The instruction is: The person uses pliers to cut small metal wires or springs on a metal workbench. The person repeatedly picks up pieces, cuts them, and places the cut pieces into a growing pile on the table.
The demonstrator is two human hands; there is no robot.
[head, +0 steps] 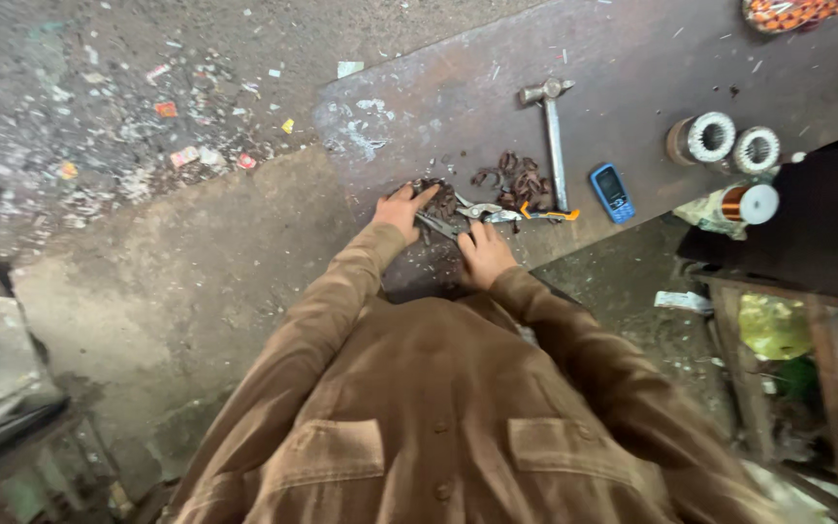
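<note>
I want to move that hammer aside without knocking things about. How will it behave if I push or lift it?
The hammer looks all metal, so it is probably heavy for its size and rigid. Its head at the far end likely makes it top-heavy, so lifted by the thin handle it may tip. Lying flat on the dark slab, it would probably slide, not roll, perhaps towards the blue phone.

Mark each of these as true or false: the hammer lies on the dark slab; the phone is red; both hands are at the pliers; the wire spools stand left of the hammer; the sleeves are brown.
1. The hammer lies on the dark slab. True.
2. The phone is red. False: it is blue.
3. The left hand and right hand are at the pliers. True.
4. The wire spools stand left of the hammer. False: they stand to its right.
5. The sleeves are brown. True.
</note>
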